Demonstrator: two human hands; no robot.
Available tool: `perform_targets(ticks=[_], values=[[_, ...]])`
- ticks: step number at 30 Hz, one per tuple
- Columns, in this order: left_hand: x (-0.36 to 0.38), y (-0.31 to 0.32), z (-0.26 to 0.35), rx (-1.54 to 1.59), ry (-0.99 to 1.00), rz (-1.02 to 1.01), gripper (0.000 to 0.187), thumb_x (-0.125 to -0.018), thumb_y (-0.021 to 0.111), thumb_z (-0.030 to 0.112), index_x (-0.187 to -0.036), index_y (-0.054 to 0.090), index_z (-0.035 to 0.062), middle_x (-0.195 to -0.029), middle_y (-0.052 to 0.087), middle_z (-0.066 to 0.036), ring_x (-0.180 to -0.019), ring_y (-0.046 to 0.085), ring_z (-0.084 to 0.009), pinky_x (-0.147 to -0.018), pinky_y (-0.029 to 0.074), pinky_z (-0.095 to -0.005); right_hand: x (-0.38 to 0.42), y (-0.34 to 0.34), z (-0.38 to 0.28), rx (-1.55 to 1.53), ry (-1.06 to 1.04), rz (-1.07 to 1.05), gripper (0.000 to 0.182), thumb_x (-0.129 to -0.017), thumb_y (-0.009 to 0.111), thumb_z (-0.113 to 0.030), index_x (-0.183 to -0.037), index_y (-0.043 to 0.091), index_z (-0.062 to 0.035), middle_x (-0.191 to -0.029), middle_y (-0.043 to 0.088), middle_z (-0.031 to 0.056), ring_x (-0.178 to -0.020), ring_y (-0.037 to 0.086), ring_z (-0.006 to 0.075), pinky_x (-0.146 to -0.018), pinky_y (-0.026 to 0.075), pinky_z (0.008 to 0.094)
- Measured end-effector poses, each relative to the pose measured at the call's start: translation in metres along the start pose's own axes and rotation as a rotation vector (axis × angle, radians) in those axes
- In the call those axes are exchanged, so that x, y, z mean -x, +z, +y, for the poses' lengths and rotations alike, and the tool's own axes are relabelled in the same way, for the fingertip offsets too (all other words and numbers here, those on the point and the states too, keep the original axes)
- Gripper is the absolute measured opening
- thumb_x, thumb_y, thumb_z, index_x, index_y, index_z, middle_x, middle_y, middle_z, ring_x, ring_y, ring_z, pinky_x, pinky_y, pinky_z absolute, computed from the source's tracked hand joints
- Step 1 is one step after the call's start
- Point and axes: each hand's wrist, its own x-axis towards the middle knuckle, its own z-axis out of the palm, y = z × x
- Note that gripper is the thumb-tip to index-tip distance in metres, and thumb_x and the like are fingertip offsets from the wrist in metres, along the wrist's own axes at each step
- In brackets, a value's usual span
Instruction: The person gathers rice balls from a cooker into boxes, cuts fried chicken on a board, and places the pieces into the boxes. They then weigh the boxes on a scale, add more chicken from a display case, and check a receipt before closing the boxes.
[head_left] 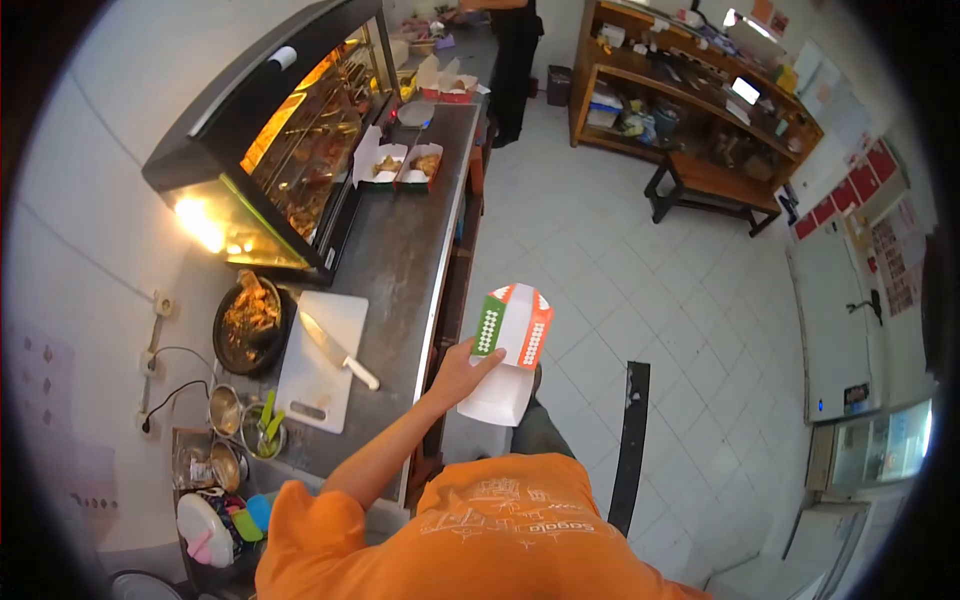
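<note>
My left hand (466,372) is closed on the side of a paper food box (497,396), which hangs over the floor beside the counter. The box is unfolded, with a white inside and green and orange printed flaps pointing away from me. My right hand is out of view. On the counter, a knife (338,350) with a white handle lies across a white cutting board (325,375). Left of the board stands a black bowl (250,325) of orange-brown food. Farther up, two open boxes (388,163) (420,167) hold pieces of food.
A lit glass display case (300,150) stands on the counter (400,235). Metal bowls (226,411) are at the lower left. Another person (515,60) stands at the counter's far end. A wooden bench (715,185) and shelves (690,85) are at the back right.
</note>
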Motion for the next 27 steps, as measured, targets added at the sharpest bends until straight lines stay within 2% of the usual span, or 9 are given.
perform_targets(ticks=[4, 8, 13, 14, 15, 17, 19, 21, 27], values=[[-0.129, -0.019, -0.066, -0.185, 0.025, 0.064, 0.038, -0.097, 0.071, 0.033, -0.119, 0.071, 0.0017, -0.106, 0.076, -0.015, -0.096, 0.071, -0.0207, -0.084, 0.055, -0.0368, -0.051, 0.008, -0.154, 0.055, -0.182, -0.001, 0.02, -0.092, 0.058, -0.022, -0.093, 0.07, -0.0063, -0.084, 0.069, 0.0122, -0.076, 0.068, 0.0274, -0.065, 0.054, 0.0447], [-0.2, -0.061, -0.194, -0.21, -0.31, 0.442, 0.045, -0.096, 0.071, 0.041, -0.113, 0.073, 0.0005, -0.093, 0.076, -0.013, -0.082, 0.071, -0.0201, -0.076, 0.056, -0.038, -0.121, -0.028, -0.346, 0.176, -0.456, -0.008, 0.02, -0.091, 0.059, -0.022, -0.09, 0.068, -0.005, -0.081, 0.068, 0.0117, -0.073, 0.066, 0.0271, -0.064, 0.054, 0.0456], [-0.246, -0.119, -0.21, 0.149, -0.543, 0.936, 0.043, -0.096, 0.071, 0.034, -0.114, 0.069, -0.0052, -0.098, 0.075, -0.015, -0.085, 0.071, -0.0235, -0.078, 0.054, -0.0403, -0.221, -0.098, -0.692, 0.231, -0.878, -0.075, 0.021, -0.09, 0.06, -0.023, -0.086, 0.066, -0.0035, -0.078, 0.067, 0.0111, -0.07, 0.065, 0.0267, -0.064, 0.053, 0.0468], [-0.253, -0.128, -0.197, 0.149, -0.508, 1.011, 0.045, -0.096, 0.071, 0.034, -0.115, 0.068, -0.0063, -0.098, 0.075, -0.015, -0.086, 0.071, -0.024, -0.078, 0.054, -0.0401, -0.321, -0.101, -0.767, 0.455, -1.169, 0.083, 0.022, -0.091, 0.06, -0.023, -0.092, 0.067, -0.0016, -0.076, 0.065, 0.0119, -0.066, 0.064, 0.0258, -0.058, 0.052, 0.0429], [-0.263, -0.137, -0.206, 0.168, -0.52, 1.044, 0.045, -0.096, 0.071, 0.034, -0.115, 0.068, -0.0063, -0.098, 0.075, -0.015, -0.086, 0.071, -0.024, -0.078, 0.054, -0.0401, -0.279, -0.112, -0.855, -0.074, -1.084, -0.203, 0.02, -0.095, 0.061, -0.017, -0.111, 0.061, -0.0053, -0.077, 0.064, 0.0076, -0.057, 0.059, 0.0173, -0.046, 0.049, 0.0307], [-0.276, -0.157, -0.235, 0.053, -0.41, 1.166, 0.048, -0.094, 0.073, 0.035, -0.116, 0.067, -0.0071, -0.093, 0.074, -0.015, -0.084, 0.071, -0.0252, -0.079, 0.054, -0.0388, -0.161, -0.12, -1.016, -0.171, -0.946, -0.246, 0.024, -0.102, 0.058, -0.021, -0.122, 0.059, -0.0076, -0.082, 0.064, 0.0056, -0.058, 0.058, 0.016, -0.048, 0.048, 0.0299], [-0.289, -0.165, -0.235, -0.158, -0.396, 1.238, 0.05, -0.093, 0.074, 0.035, -0.12, 0.065, -0.0067, -0.097, 0.073, -0.018, -0.088, 0.07, -0.0274, -0.081, 0.054, -0.0396, -0.122, -0.116, -1.134, -0.217, -1.109, -0.325, 0.034, -0.104, 0.058, -0.028, -0.128, 0.06, -0.0037, -0.091, 0.07, 0.0094, -0.069, 0.063, 0.0164, -0.057, 0.052, 0.0307], [-0.295, -0.17, -0.275, -0.533, -0.466, 1.347, 0.059, -0.091, 0.076, 0.034, -0.131, 0.057, -0.0047, -0.12, 0.064, -0.024, -0.108, 0.064, -0.0357, -0.091, 0.051, -0.0448, -0.041, -0.091, -1.205, -0.297, -1.171, -0.302, 0.036, -0.103, 0.06, -0.028, -0.129, 0.06, -0.0037, -0.094, 0.071, 0.0104, -0.07, 0.064, 0.0168, -0.06, 0.053, 0.0308], [-0.339, -0.174, -0.195, -0.499, -0.733, 1.509, 0.061, -0.096, 0.07, 0.029, -0.143, 0.047, -0.0024, -0.14, 0.05, -0.025, -0.129, 0.05, -0.0412, -0.109, 0.041, -0.0483, 0.115, 0.041, -1.304, -0.098, -1.331, -0.525, 0.038, -0.101, 0.065, -0.026, -0.132, 0.063, -0.0032, -0.103, 0.072, 0.0119, -0.078, 0.068, 0.0167, -0.071, 0.056, 0.0312]])
